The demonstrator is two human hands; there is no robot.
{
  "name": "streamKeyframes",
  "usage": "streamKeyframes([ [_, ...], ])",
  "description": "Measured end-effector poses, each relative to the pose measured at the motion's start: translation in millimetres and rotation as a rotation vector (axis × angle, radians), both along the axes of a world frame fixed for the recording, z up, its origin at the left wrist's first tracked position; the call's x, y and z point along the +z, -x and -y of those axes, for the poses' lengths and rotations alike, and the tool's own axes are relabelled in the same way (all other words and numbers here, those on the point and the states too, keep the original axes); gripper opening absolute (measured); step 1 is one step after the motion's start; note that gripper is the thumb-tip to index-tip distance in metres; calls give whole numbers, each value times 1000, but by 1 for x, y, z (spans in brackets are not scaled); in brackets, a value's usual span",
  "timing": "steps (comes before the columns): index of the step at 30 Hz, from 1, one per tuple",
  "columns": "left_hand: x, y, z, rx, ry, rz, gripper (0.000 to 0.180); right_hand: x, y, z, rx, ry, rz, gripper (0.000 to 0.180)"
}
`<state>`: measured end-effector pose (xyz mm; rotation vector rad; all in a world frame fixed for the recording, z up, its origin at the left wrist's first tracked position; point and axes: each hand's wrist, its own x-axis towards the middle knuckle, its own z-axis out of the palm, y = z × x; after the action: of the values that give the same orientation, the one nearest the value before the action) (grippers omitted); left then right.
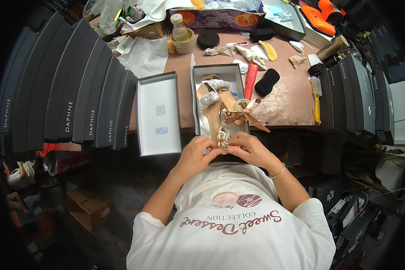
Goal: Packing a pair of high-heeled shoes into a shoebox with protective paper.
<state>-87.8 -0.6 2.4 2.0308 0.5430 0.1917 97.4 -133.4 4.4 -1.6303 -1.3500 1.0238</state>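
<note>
A pair of beige sandals with glittery white bands lies in an open shoe box (217,67) at the table's front edge. The left sandal (214,114) points its toe away from me, its heel end toward my body. My left hand (196,154) and my right hand (249,149) meet at that end, fingertips pinched on its pearl-beaded ankle strap (223,136). The fingers partly hide the strap and heel. Beside it, the other sandal (230,100) has a pearl strap and a brown satin ribbon bow (243,116).
The box lid (159,96) lies inside up at the left. Dark shoe boxes (60,85) stand in rows on the left, more boxes (353,92) on the right. Behind are a red strip (251,80), a black pad (267,83), a yellow-handled brush (317,101), jars (182,40) and cloths.
</note>
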Motion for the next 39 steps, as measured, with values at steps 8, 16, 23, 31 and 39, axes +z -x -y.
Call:
streamKeyframes([
  [8,-18,-3,21,210,388,95,11,6,11,-21,-185,-31,-454,15],
  [16,-42,4,30,106,620,182,21,28,15,-56,341,-177,-78,27],
  [23,-43,3,22,239,1007,323,25,17,0,-31,77,-125,27,40],
  [31,-31,5,21,315,934,244,17,-10,14,-20,-40,-108,-5,22],
  [39,-7,35,32,420,863,241,12,-24,19,-12,-7,-264,156,19],
])
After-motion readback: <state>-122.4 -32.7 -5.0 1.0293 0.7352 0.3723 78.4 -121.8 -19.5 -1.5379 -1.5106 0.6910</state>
